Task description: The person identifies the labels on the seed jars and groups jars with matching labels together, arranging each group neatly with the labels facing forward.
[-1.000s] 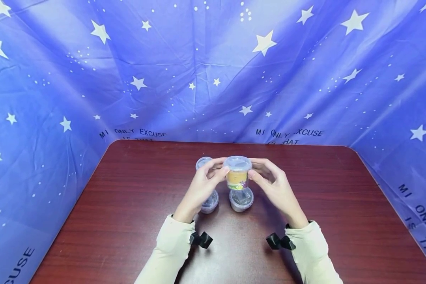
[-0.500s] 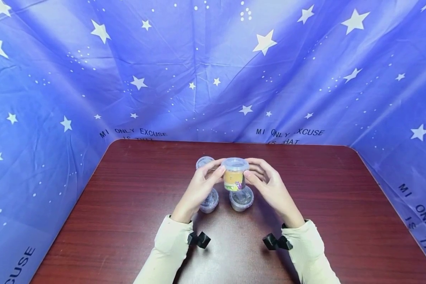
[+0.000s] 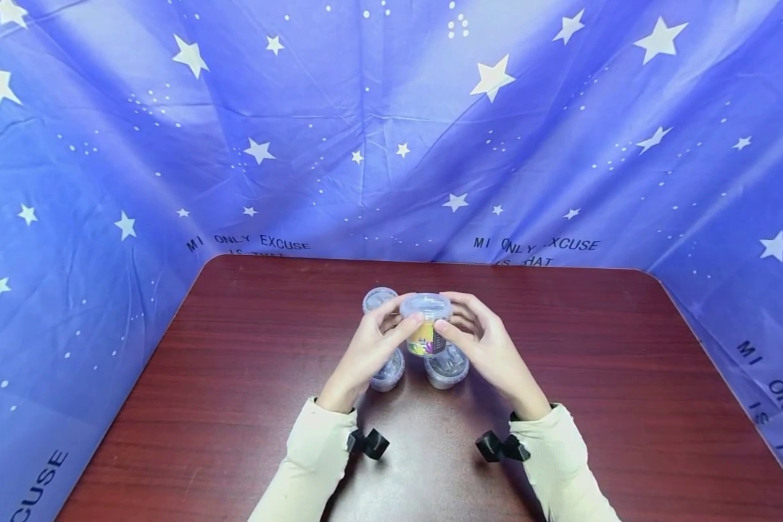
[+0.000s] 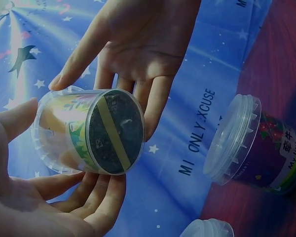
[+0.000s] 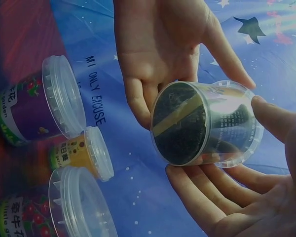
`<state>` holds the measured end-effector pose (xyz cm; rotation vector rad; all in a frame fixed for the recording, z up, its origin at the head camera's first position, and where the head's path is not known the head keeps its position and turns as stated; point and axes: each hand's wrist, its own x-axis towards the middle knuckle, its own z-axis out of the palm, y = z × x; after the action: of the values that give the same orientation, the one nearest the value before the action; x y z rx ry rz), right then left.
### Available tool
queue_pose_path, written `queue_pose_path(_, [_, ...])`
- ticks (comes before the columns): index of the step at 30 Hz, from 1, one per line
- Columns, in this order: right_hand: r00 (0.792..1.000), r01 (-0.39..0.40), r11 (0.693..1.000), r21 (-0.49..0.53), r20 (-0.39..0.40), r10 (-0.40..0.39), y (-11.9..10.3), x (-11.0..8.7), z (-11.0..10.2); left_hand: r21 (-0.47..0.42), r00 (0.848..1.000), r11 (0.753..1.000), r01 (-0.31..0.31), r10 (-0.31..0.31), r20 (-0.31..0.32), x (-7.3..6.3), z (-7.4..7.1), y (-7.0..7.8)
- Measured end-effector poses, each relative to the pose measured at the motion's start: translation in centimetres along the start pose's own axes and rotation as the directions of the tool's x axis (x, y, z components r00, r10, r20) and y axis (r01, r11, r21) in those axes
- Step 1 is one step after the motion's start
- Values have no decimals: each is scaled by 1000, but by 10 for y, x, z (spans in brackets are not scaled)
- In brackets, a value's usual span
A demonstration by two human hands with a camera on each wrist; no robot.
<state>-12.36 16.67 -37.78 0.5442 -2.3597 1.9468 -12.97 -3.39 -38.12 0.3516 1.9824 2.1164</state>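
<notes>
In the head view my left hand (image 3: 368, 348) and right hand (image 3: 489, 348) hold a clear plastic tub (image 3: 425, 339) between them, above the table. It has a translucent lid (image 3: 425, 306) and a yellow label with printed flowers. My thumbs lie on its near side and my fingers curl round the sides. Both wrist views show the tub's base (image 4: 116, 132), dark inside with a pale yellow strip across it. In the right wrist view, the fingers (image 5: 192, 192) of my right hand support the tub's side. The lid stays on the tub.
Several lidded tubs stand on the dark red table (image 3: 235, 406): one at the back left (image 3: 380, 299), one at the front left (image 3: 388, 373), one at the front right (image 3: 446, 368). Purple-labelled tubs (image 5: 27, 106) and a yellow-labelled one (image 5: 71, 153) show from the right wrist. A starry blue cloth (image 3: 339, 130) hangs behind.
Both hands have shifted the held tub slightly left and down. It has turned, so its yellow panel has moved left and a dark panel shows on the right. The standing tubs have stayed put.
</notes>
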Motion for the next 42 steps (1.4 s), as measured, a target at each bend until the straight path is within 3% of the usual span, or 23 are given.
queue_pose_path(17, [989, -89, 992, 93, 127, 77, -2, -3, -5, -12, 994, 999, -34, 35, 100, -2, -13, -3])
queue_pose_path(25, [997, -57, 997, 45, 60, 54, -2, -1, -2, -43, 999, 999, -12, 14, 50, -4, -12, -2])
queue_pose_path(33, [998, -52, 999, 2, -22, 52, -2, 3, 2, 44, 995, 999, -1, 5, -102, -6, -6, 2])
queue_pose_path(42, [995, -89, 996, -3, -47, 89, -3, 3, 8, 41, 994, 999, -15, 19, -106, -6, -2, 2])
